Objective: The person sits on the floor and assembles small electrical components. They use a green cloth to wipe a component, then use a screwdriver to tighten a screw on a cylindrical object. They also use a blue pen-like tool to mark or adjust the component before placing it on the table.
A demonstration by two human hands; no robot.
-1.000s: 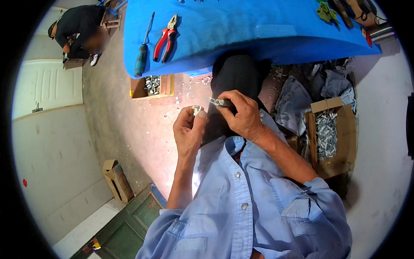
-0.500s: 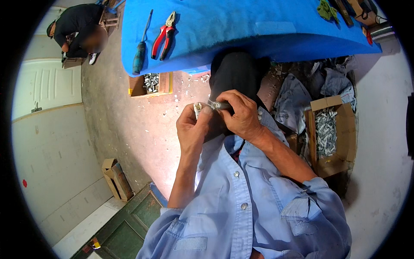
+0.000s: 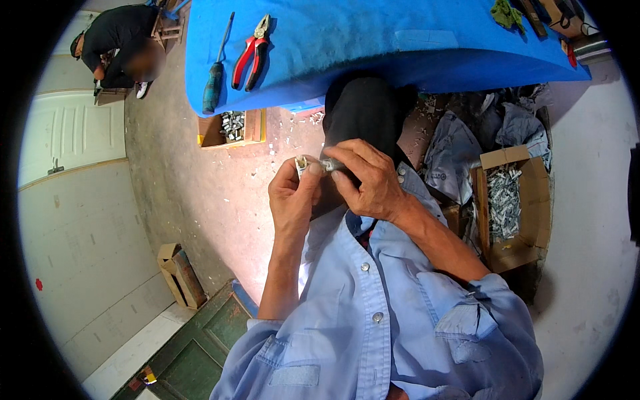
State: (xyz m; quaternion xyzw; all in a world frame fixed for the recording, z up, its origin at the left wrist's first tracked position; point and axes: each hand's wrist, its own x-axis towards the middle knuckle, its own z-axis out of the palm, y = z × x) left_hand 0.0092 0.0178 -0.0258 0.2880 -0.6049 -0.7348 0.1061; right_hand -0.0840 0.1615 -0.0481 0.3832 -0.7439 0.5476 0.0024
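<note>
My left hand pinches a small white part with a brass-coloured inside between thumb and fingers, over the gap left of my knee. Close beside it, my right hand is closed round a small grey piece with a shiny metal end; most of that piece is hidden under the fingers. The two parts are near each other, and whether they touch I cannot tell. Beyond my hands, a screwdriver with a dark teal handle and red-and-black pliers lie on the blue-covered table.
Below the table's left end stands a box of small metal pieces. A cardboard box full of metal and white parts sits at right, beside grey plastic bags. Another person sits at far left. Scraps litter the floor.
My left hand has shifted slightly left with the white part. My right hand's fingers have moved left and cover more of the grey piece.
</note>
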